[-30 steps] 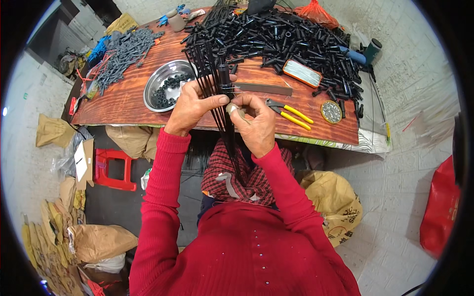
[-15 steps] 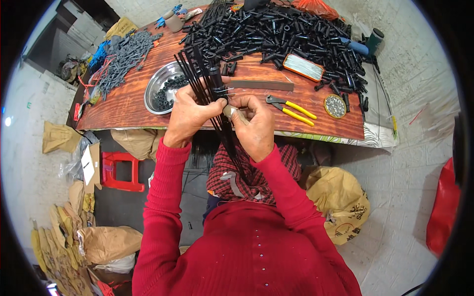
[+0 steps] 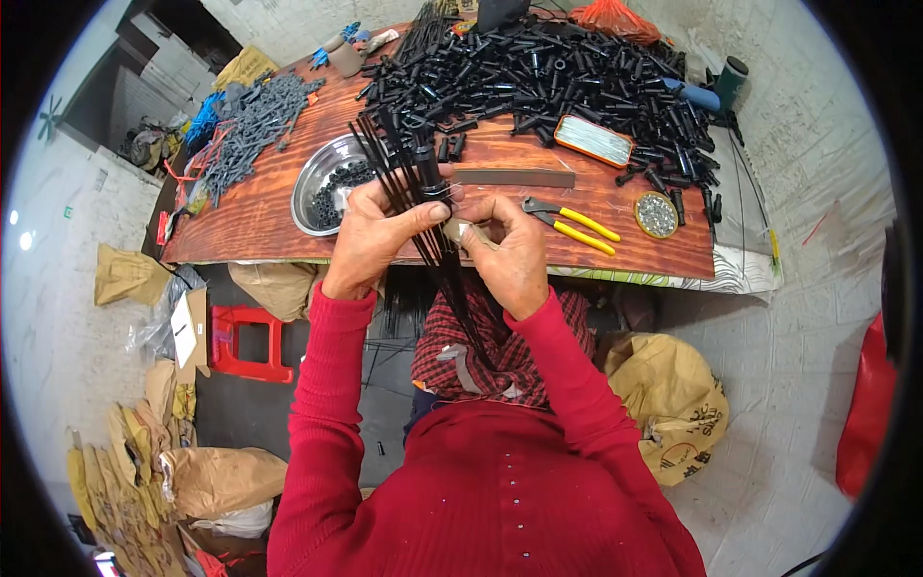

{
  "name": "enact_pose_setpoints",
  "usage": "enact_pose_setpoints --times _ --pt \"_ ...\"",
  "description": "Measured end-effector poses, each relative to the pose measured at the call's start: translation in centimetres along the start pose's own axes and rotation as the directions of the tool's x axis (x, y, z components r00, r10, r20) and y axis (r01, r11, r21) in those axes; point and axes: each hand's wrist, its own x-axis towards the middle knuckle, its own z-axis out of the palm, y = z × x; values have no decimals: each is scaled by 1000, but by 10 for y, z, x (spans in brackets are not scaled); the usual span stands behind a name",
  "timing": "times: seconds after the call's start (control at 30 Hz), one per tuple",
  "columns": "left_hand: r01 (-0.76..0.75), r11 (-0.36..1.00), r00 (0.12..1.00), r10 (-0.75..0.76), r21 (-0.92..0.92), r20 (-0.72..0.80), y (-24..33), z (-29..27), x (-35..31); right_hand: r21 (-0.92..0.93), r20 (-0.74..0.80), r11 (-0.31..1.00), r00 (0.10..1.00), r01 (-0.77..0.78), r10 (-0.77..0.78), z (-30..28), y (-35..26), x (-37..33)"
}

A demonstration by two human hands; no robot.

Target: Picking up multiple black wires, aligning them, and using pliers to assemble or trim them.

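My left hand (image 3: 370, 238) is closed around a bundle of thin black rods (image 3: 378, 162), which slant from above the hand down toward my lap. A black tubular part (image 3: 427, 168) stands up among the rods at its fingers. Close against the bundle, my right hand (image 3: 511, 258) is closed in a pinch, with a pale wrap on one finger. Fine silvery pins stick out by the fingertips. What the right fingertips hold is too small and covered to make out. A checked red-and-black cloth (image 3: 452, 361) lies over my lap below.
On the wooden table (image 3: 260, 240) are a steel bowl (image 3: 300, 207) of small black rings, a flat bar (image 3: 514, 178), yellow-handled pliers (image 3: 582, 229), a tin of pins (image 3: 593, 141), a round dish of small metal pieces (image 3: 657, 214), piled black tubes (image 3: 548, 67) and grey parts (image 3: 252, 135).
The whole view has shifted slightly, so the table and hands sit a little farther right and lower. Both hands stay together at the bundle; the right fingers have moved slightly.
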Motion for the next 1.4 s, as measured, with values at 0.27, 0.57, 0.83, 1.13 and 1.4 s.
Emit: enact_pose_setpoints --times 0.27,0.57,0.83,1.13,1.4 --pt "-49 996 999 50 81 -12 -3 -4 -3 59 -20 998 1000 24 -23 1 -2 0" --pt "-95 974 995 94 207 13 -2 -10 -6 -62 29 998 1000 7 -5 2 -2 1" --pt "-130 977 992 128 170 24 -9 -13 -5 -73 -7 997 1000 12 -12 7 -4 -2" --pt "-120 986 992 122 116 -10 -8 -7 -3 -212 -103 950 962 228 -253 15 -10 -9" --pt "-107 994 994 107 19 1 -17 -13 5 -323 -106 865 893 385 -437 15 -8 -4"
